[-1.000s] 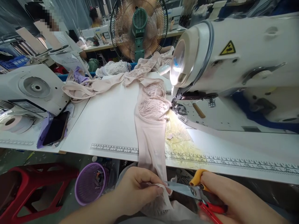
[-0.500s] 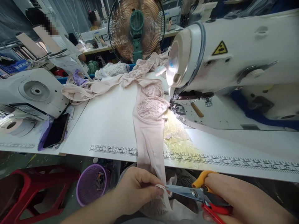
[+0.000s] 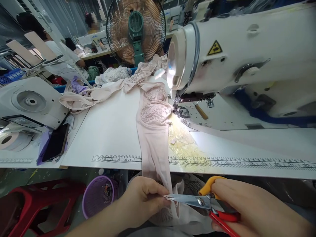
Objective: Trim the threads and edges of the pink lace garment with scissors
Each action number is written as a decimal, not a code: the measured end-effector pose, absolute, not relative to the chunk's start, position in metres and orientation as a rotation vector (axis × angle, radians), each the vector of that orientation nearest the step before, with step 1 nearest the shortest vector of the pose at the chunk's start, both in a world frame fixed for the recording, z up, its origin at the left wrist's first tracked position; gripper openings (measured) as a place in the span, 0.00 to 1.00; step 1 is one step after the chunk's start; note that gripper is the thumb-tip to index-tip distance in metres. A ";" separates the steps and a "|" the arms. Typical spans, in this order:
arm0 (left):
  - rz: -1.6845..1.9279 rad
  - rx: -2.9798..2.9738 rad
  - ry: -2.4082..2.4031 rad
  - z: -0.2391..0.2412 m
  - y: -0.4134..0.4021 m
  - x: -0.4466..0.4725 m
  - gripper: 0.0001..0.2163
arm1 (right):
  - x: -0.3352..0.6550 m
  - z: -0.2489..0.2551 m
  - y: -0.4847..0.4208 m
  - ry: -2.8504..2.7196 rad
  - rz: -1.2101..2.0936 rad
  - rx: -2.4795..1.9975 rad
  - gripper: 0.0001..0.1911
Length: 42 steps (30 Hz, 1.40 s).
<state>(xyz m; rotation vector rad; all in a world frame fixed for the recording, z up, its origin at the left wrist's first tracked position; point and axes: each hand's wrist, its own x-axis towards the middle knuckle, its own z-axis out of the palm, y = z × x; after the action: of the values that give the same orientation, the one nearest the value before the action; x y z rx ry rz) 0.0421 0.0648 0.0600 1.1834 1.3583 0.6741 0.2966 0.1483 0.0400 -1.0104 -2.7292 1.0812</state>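
Head view: at 6 o'clock, the left hand [image 3: 144, 200] pinches the pink bra band [image 3: 154, 154] hanging off the table [image 3: 111, 128]. The right hand [image 3: 243, 207] grips scissors [image 3: 197, 201], blades at the edge; a careful snip seems next.

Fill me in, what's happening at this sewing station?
A person sits at a white sewing machine. The left hand pinches the end of a pale pink lace bra that hangs off the table edge. The right hand holds scissors with orange and red handles, blades at the fabric beside the left fingertips. More pink garments lie piled farther back, before a fan.
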 end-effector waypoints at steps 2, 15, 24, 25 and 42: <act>0.657 1.220 1.375 0.062 0.066 0.043 0.11 | 0.296 0.042 0.147 -2.707 1.072 -1.018 0.08; 0.823 1.204 1.183 0.055 0.064 0.034 0.23 | 0.301 0.040 0.147 -2.700 1.096 -1.075 0.10; 0.786 1.190 1.331 0.053 0.069 0.036 0.13 | 0.298 0.051 0.150 -2.786 1.232 -1.201 0.13; 0.766 1.197 1.292 0.053 0.069 0.035 0.14 | 0.298 0.052 0.150 -2.790 1.241 -1.216 0.13; 0.894 1.106 1.159 0.045 0.075 0.057 0.14 | 0.289 0.071 0.149 -2.862 1.338 -1.339 0.13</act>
<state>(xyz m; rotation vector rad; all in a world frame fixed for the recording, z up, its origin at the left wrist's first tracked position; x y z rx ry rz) 0.0567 0.0749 0.0455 1.1057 1.1586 0.8938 0.2888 0.1486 0.0710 -1.3390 -2.8615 1.3383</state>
